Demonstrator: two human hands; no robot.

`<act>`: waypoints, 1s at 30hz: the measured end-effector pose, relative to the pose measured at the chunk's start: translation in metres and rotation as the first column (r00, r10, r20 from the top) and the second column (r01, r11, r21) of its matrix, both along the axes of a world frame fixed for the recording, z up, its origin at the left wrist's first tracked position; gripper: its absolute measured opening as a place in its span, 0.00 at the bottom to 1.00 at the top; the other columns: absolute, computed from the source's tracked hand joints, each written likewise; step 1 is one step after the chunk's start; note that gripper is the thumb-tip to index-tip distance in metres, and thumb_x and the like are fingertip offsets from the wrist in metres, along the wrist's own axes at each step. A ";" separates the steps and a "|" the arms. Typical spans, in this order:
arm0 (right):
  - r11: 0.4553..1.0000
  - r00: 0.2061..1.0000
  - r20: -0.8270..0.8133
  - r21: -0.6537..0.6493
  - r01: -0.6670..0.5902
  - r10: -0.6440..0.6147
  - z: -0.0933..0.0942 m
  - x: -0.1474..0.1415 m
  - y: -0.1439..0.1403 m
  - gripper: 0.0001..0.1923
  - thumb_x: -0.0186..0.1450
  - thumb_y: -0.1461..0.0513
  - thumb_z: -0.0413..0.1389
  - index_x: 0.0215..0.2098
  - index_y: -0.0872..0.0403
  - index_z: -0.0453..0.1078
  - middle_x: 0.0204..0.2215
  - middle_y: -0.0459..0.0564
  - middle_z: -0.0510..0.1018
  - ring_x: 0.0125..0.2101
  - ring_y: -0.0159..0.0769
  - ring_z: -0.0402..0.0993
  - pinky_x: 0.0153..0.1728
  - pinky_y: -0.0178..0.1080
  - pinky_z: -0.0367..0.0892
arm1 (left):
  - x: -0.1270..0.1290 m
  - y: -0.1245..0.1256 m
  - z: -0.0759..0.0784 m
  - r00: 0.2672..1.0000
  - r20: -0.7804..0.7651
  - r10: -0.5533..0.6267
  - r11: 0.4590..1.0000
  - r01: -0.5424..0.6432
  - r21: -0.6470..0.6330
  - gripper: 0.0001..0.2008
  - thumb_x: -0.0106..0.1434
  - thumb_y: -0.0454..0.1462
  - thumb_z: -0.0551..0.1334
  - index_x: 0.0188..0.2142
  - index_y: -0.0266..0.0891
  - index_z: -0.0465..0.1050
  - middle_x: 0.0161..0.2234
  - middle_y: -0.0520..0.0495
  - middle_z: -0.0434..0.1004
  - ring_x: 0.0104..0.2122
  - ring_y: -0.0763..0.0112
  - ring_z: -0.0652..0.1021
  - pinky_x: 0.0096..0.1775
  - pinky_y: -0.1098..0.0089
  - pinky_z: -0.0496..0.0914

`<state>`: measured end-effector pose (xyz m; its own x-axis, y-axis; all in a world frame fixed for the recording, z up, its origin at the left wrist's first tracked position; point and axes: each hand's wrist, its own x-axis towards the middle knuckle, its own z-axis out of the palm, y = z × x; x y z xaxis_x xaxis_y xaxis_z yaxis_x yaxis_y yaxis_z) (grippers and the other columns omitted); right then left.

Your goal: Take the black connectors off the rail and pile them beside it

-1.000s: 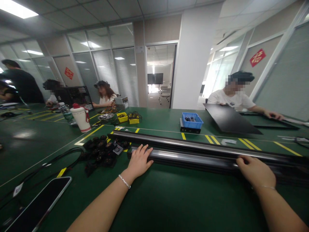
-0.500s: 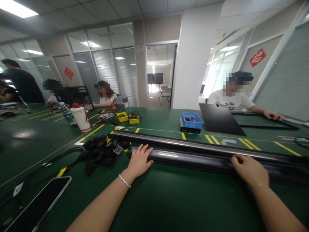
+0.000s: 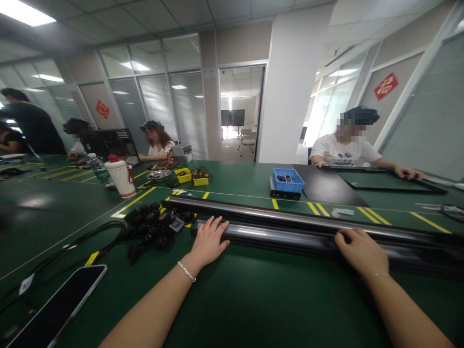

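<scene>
Two long, dark, shiny bars [image 3: 275,238] lie side by side across the green table, the farther bar [image 3: 268,208] just behind the nearer one. My left hand [image 3: 208,241] rests flat with spread fingers on the left end of the nearer bar. Farther right along that bar is my right hand [image 3: 362,249], its fingers curled and the thumb bent towards them. Whatever sits inside those curled fingers is hidden. To the left of my left hand lies a pile of black fans with cables [image 3: 154,224].
A phone [image 3: 65,299] lies at the lower left, near black cables [image 3: 83,241]. Beyond stand a white cup [image 3: 121,179], a water bottle [image 3: 99,169], yellow trays [image 3: 183,176] and a blue bin [image 3: 288,181]. A co-worker [image 3: 346,147] across the table handles a black panel [image 3: 326,186] and frame.
My right hand has slid left along the nearer bar, while my left hand and both bars stayed put. Across the table, the co-worker's black panel has gone from tilted to lying flatter.
</scene>
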<state>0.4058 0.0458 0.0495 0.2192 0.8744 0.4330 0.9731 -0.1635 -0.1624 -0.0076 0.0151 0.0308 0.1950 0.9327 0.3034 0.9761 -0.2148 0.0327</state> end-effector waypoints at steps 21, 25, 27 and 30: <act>0.988 0.986 0.102 0.072 -0.136 0.129 -0.004 -0.023 0.002 0.15 0.61 0.57 0.45 0.31 0.51 0.73 0.35 0.49 0.73 0.31 0.36 0.70 0.30 0.37 0.61 | 0.000 -0.001 0.000 1.000 -0.008 -0.004 1.000 0.004 0.006 0.28 0.59 0.47 0.56 0.59 0.51 0.53 0.62 0.49 0.52 0.60 0.56 0.52 0.55 0.54 0.54; 0.988 0.987 0.101 0.078 -0.134 0.126 -0.005 -0.024 0.003 0.14 0.61 0.57 0.45 0.31 0.51 0.72 0.35 0.49 0.73 0.31 0.35 0.69 0.30 0.37 0.61 | 0.000 -0.001 0.001 1.000 -0.006 -0.007 1.000 0.007 0.003 0.28 0.59 0.47 0.56 0.59 0.51 0.53 0.62 0.49 0.52 0.60 0.56 0.52 0.55 0.54 0.53; 0.987 0.987 0.105 0.089 -0.134 0.125 -0.005 -0.025 0.002 0.14 0.61 0.57 0.46 0.31 0.51 0.72 0.35 0.49 0.73 0.31 0.35 0.69 0.30 0.37 0.61 | 0.001 -0.001 0.001 1.000 -0.010 -0.005 1.000 0.004 -0.002 0.28 0.60 0.47 0.55 0.59 0.51 0.53 0.62 0.49 0.52 0.60 0.56 0.52 0.55 0.54 0.53; 0.987 0.987 0.109 0.102 -0.128 0.117 -0.004 -0.027 0.001 0.14 0.61 0.57 0.46 0.32 0.51 0.72 0.35 0.49 0.73 0.30 0.34 0.69 0.29 0.36 0.61 | 0.001 -0.002 0.002 1.000 -0.013 0.002 1.000 -0.002 -0.011 0.28 0.60 0.47 0.55 0.59 0.51 0.53 0.62 0.48 0.52 0.61 0.57 0.52 0.56 0.54 0.53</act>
<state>0.3793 0.0469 0.0451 0.0630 0.8386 0.5411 0.9970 -0.0289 -0.0714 -0.0063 0.0135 0.0327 0.1972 0.9364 0.2903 0.9769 -0.2126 0.0224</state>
